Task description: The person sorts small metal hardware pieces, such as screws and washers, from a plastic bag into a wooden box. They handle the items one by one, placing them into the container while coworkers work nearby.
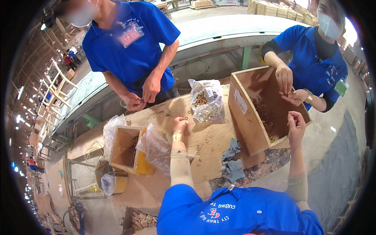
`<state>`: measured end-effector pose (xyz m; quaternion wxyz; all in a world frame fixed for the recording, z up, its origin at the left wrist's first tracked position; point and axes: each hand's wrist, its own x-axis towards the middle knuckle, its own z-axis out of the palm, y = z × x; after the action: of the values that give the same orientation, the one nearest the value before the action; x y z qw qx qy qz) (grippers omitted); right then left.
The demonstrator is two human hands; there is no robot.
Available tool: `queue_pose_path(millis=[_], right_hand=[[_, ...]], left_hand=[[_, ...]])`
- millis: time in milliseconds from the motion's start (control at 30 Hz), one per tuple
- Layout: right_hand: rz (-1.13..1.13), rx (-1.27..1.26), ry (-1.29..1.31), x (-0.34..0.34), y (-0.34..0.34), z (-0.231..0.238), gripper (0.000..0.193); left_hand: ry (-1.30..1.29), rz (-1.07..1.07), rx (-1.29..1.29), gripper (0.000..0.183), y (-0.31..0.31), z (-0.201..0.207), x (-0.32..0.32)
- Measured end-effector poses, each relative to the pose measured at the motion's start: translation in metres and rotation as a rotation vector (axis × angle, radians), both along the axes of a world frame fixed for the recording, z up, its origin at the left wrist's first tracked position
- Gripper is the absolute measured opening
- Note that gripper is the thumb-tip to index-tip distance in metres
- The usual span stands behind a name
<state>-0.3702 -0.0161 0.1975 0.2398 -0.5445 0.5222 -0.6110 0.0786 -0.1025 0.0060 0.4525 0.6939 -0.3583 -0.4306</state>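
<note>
My left hand [180, 124] rests low over the wooden tabletop [188, 172], fingers curled in; whatever they hold is too small to make out. Small metal rings like washers [199, 149] lie scattered beside it. Just beyond stands an open clear plastic bag [214, 111] of brass-coloured screws or bolts [201, 100]. My right hand [296, 120] is raised at the near right rim of a large wooden box [243, 125], thumb and fingers pinched together, what is between them unclear. Small metal fasteners [267, 121] lie inside that box.
A smaller wooden box [120, 148] and a crumpled plastic bag [154, 147] stand at left. Grey work gloves [234, 169] lie near my body. One co-worker's hands [145, 96] are across the table; another's hands [290, 88] are above the large box. A long bench [217, 33] runs behind.
</note>
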Motion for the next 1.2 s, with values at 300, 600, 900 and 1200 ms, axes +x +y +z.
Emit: queue_pose_path(millis=[300,600,900,1200], right_hand=[[0.095,0.250,-0.323,-0.020,-0.004,0.012,0.028],[0.520,0.624,-0.132,-0.015,-0.021,0.032,0.019],[0.487,0.512,-0.061,-0.019,-0.020,0.032,0.014],[0.553,0.418,-0.165,-0.017,-0.024,0.031,0.010]], left_hand=[[1.033,-0.259,-0.284,0.016,0.067,0.096,-0.085],[0.942,-0.522,-0.332,0.014,0.059,0.212,-0.207],[0.654,-0.667,-0.201,0.008,0.060,0.221,-0.264],[0.622,-0.619,-0.170,0.008,0.067,0.213,-0.269]])
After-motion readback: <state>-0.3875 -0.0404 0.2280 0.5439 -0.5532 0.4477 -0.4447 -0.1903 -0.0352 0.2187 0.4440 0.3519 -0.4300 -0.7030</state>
